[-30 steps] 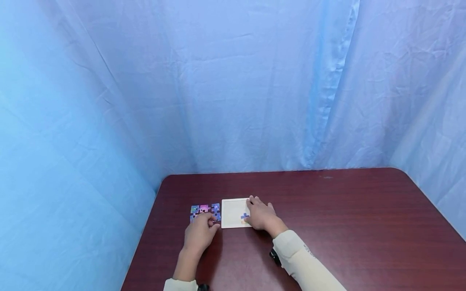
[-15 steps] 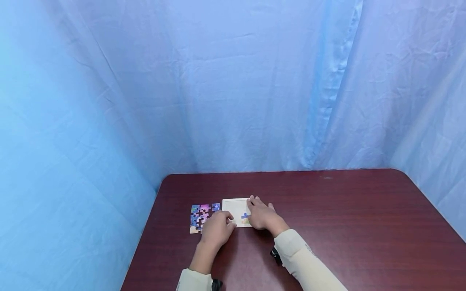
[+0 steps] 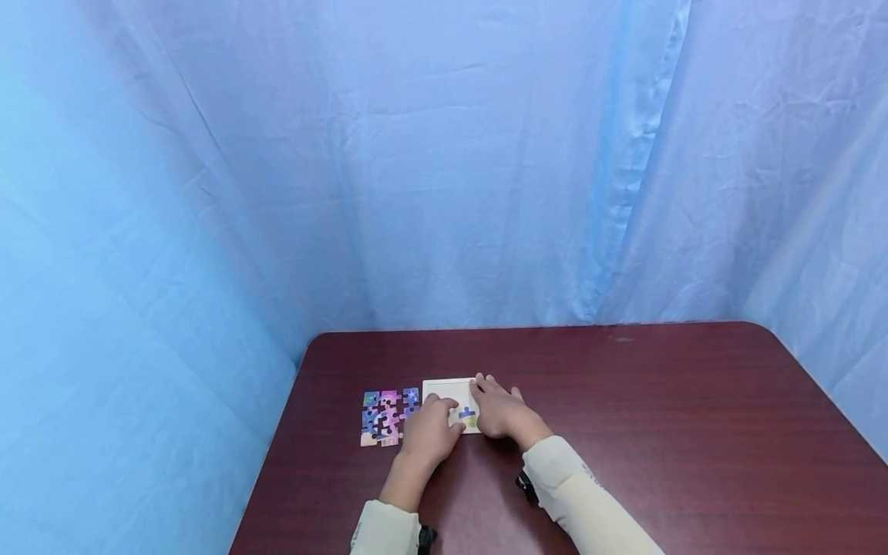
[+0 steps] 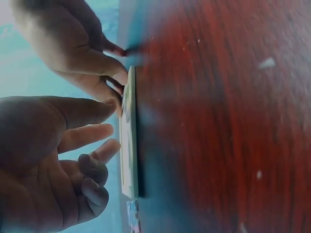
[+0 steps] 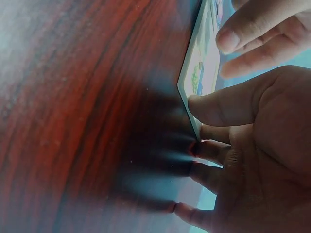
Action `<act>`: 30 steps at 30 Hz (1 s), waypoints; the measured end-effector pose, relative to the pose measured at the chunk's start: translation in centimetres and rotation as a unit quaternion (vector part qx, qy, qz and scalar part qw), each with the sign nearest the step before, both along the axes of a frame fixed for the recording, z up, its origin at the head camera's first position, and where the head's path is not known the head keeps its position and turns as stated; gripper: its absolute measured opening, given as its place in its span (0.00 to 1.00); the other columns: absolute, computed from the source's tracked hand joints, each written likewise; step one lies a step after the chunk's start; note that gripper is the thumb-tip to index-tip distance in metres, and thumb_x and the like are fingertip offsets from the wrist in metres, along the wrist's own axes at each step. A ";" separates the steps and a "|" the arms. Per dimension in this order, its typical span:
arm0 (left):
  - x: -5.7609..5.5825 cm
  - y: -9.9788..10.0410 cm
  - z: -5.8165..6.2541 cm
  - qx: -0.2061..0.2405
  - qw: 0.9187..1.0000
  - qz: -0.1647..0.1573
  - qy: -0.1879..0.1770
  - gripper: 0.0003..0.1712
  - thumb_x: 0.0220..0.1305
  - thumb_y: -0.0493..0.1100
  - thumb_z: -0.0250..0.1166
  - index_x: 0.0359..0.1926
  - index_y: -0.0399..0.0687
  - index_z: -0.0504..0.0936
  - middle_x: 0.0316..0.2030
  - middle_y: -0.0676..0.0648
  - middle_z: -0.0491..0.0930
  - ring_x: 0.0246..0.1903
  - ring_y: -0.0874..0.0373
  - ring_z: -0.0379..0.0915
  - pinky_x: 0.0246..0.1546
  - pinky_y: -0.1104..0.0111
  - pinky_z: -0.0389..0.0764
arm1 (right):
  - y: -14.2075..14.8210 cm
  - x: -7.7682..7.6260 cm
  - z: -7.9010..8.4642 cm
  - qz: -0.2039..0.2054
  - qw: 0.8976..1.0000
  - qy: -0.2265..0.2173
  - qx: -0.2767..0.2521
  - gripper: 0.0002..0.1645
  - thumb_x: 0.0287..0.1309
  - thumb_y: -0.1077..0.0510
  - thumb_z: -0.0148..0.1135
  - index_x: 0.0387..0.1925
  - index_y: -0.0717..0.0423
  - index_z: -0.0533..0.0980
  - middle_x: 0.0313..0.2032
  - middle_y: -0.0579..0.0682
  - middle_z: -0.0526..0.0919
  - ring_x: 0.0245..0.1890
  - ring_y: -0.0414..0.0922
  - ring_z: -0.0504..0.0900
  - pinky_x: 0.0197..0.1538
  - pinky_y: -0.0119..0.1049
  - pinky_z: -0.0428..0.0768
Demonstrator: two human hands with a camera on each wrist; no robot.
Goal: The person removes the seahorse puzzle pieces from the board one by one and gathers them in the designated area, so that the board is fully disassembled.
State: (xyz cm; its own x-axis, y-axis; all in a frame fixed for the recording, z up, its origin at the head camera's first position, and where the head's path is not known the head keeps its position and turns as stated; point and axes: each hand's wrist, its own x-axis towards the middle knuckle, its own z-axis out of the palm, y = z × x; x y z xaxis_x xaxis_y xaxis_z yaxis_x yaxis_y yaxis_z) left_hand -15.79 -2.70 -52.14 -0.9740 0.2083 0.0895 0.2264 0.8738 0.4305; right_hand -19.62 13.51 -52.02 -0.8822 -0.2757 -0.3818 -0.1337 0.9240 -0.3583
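In the head view, a shallow pale puzzle tray (image 3: 444,383) lies on the table, with a blue and yellow-green jigsaw piece (image 3: 468,418) in its near right part. My left hand (image 3: 428,432) reaches over the tray's near left side, thumb and forefinger apart. The left wrist view shows no piece between those fingers; its outer fingers are bent. My right hand (image 3: 496,408) rests at the tray's right edge with fingers spread. Its thumb (image 5: 209,108) touches the rim in the right wrist view, and other fingertips meet the tabletop.
Several joined or closely laid jigsaw pieces (image 3: 388,397) in blue, pink and purple lie left of the tray, partly covered by the left hand. The dark red wooden table (image 3: 624,416) extends to the right. Blue curtains (image 3: 444,169) hang behind and at the sides.
My left hand has moved right, from the jigsaw pieces to over the tray, uncovering more of those pieces. My right hand has stayed at the tray's right edge.
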 end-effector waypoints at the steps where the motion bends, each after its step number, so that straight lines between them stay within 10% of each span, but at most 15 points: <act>1: 0.0 0.1 -0.1 -0.005 1.000 -0.001 0.000 0.20 0.60 0.45 0.77 0.52 0.44 0.90 0.43 0.42 0.85 0.39 0.45 0.87 0.38 0.51 0.85 | 0.0 0.0 0.0 -0.001 1.000 -0.001 -0.001 0.42 0.70 0.63 0.48 0.83 0.57 0.54 0.86 0.55 0.48 0.87 0.54 0.45 0.82 0.68 0.48; 19: -0.1 0.8 -0.8 -0.004 1.000 0.014 0.008 0.15 0.55 0.43 0.80 0.43 0.46 0.88 0.38 0.44 0.84 0.38 0.45 0.86 0.35 0.53 0.84 | -0.1 0.2 0.1 -0.003 1.000 0.005 -0.001 0.41 0.71 0.63 0.50 0.83 0.57 0.55 0.86 0.54 0.49 0.87 0.54 0.46 0.82 0.67 0.50; 30: -0.5 -0.3 -0.4 0.098 0.995 0.009 -0.024 0.10 0.62 0.42 0.75 0.28 0.54 0.81 0.24 0.56 0.81 0.24 0.64 0.72 0.26 0.67 0.72 | -0.2 0.3 0.0 -0.006 1.000 0.010 -0.006 0.43 0.69 0.62 0.54 0.83 0.58 0.55 0.85 0.55 0.50 0.87 0.54 0.47 0.82 0.68 0.50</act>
State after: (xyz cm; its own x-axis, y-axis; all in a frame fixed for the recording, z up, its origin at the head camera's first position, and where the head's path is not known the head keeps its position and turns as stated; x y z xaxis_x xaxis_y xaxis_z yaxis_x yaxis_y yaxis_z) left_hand -16.32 -3.04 -52.50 -0.9814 0.1744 0.0807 0.1874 0.7751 0.6034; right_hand -19.34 13.30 -52.00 -0.8929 -0.2702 -0.3602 -0.1310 0.9212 -0.3663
